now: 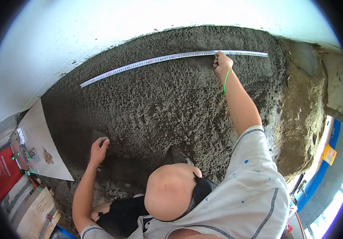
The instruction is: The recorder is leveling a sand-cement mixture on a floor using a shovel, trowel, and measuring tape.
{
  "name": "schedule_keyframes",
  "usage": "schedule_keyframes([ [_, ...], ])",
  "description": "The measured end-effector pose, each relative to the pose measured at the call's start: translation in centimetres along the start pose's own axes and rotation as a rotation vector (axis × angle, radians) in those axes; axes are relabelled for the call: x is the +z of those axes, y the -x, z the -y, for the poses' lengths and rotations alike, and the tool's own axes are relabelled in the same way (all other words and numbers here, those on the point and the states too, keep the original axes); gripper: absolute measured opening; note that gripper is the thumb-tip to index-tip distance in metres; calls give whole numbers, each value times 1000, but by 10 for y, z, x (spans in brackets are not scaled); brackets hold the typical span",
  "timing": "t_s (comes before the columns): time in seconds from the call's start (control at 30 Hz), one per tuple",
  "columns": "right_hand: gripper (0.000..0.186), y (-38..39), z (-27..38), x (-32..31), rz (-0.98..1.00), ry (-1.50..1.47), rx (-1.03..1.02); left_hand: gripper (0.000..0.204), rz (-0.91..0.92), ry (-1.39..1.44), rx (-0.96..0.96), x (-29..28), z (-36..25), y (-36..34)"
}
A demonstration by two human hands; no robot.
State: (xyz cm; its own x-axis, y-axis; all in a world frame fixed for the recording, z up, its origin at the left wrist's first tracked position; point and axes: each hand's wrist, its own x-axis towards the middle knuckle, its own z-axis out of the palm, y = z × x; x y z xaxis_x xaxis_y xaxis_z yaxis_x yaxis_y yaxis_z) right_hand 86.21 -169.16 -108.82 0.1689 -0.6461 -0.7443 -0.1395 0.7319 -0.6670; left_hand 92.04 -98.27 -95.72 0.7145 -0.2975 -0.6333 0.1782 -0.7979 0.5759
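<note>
My right hand reaches far out and pinches a long white measuring tape strip with fine graduations. The strip lies across the far part of a bed of rough, damp grey mortar, running from left to right. No case shows at either end of it. My left hand is low over the mortar at the near left, its fingers curled. A flat grey edge shows just beyond those fingers, too blurred into the mortar to name. My bent bare knee is in the near middle.
A white wall bounds the far side. At left stand a pale tilted board, a red bag-like thing and wood planks. Bare brown ground and a blue strip with a yellow-orange piece lie at right.
</note>
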Motion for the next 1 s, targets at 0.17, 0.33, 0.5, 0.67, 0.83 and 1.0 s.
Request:
schedule_keyframes([
  [0.17, 18, 0, -2, -3, -56, -73, -14, 35, 17, 12, 34, 1, 11, -6],
  [0.33, 20, 15, 9, 5, -123, 16, -23, 34, 4, -39, 65, -5, 14, -16],
  [0.5, 15, 163, 12, 6, 266, -63, -154, 73, -482, -687, 764, -28, -154, 32],
  [0.67, 19, 353, -10, 16, 937, 190, -85, 68, -520, -876, 984, -45, -244, 48],
  [0.83, 54, 367, -190, 59, 1555, 939, -501, 29, -342, -351, 282, -119, -132, 84],
  [1.0, 64, 425, -348, 123, 1732, 1166, -1183, 22, -476, -164, 160, -188, -63, 187],
])
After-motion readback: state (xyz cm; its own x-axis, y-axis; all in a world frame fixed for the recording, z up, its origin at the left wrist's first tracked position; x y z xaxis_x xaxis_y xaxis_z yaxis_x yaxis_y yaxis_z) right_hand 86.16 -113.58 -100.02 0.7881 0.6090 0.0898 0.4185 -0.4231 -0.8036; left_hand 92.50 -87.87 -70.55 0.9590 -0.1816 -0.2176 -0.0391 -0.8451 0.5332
